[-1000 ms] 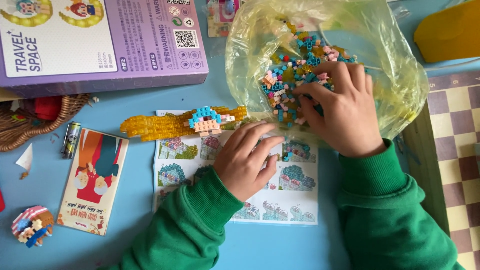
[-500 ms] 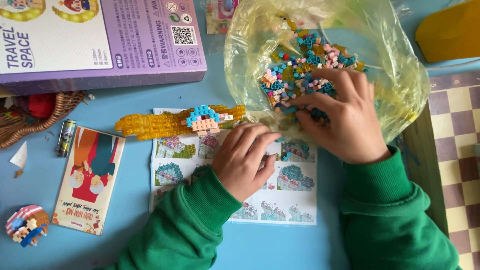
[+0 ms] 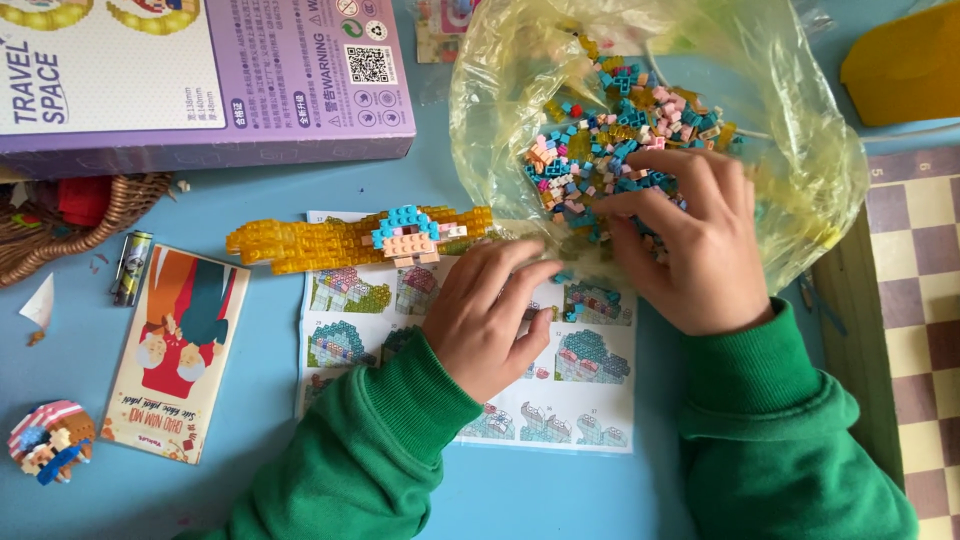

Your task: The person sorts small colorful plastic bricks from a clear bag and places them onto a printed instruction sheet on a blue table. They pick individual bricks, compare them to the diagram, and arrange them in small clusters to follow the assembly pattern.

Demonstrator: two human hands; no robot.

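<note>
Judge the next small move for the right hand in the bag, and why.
Probably pinch one brick and lift it out. The right hand lies spread on the loose bricks inside the bag, its fingertips among them, with no brick visibly gripped. The left hand rests on the instruction sheet beside the yellow build.

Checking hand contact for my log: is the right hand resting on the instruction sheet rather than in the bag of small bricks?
No: the right hand has its fingers in the bricks in the yellow plastic bag; the left hand rests on the instruction sheet.
</note>
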